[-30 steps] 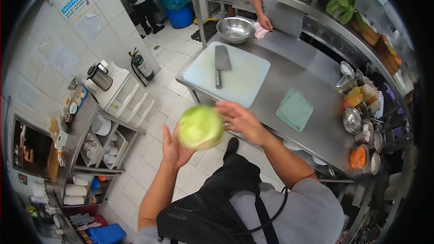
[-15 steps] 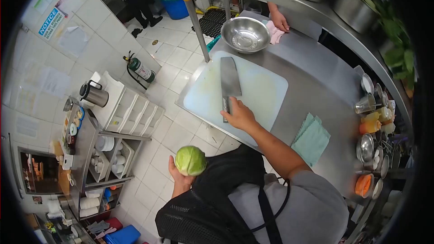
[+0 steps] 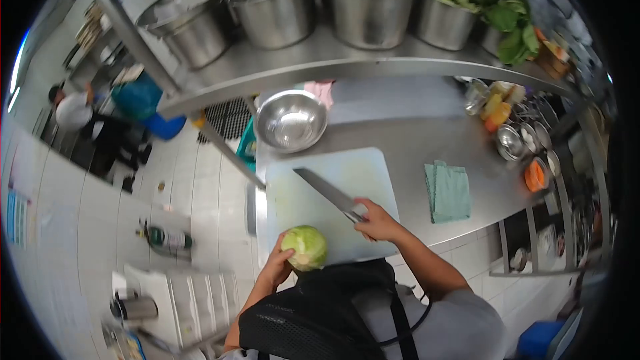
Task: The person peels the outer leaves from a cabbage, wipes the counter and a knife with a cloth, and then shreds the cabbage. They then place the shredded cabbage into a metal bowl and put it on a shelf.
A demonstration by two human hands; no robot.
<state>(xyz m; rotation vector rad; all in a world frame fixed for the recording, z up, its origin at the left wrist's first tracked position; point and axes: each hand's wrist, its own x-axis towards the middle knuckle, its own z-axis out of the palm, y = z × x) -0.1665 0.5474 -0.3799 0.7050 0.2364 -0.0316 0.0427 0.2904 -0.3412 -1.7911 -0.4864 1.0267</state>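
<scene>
My left hand (image 3: 278,265) holds a round green cabbage (image 3: 305,247) at the near edge of the white cutting board (image 3: 319,190). The cabbage rests on or just above the board's near left corner. My right hand (image 3: 378,222) grips the handle of a large cleaver (image 3: 328,193), whose blade points up and left across the board, lifted or lying at a slant. Both hands are close together, the cleaver blade just right of and beyond the cabbage.
A steel bowl (image 3: 291,120) sits behind the board. A folded green cloth (image 3: 448,191) lies to the right. Small containers (image 3: 523,140) crowd the counter's right end. Big steel pots (image 3: 277,10) and greens (image 3: 507,17) fill the shelf above. A person (image 3: 80,117) stands far left.
My left hand brought the cabbage up from beside my body to the board's near edge. My right hand closed on the cleaver handle and turned the blade. My view swung round to face the counter.
</scene>
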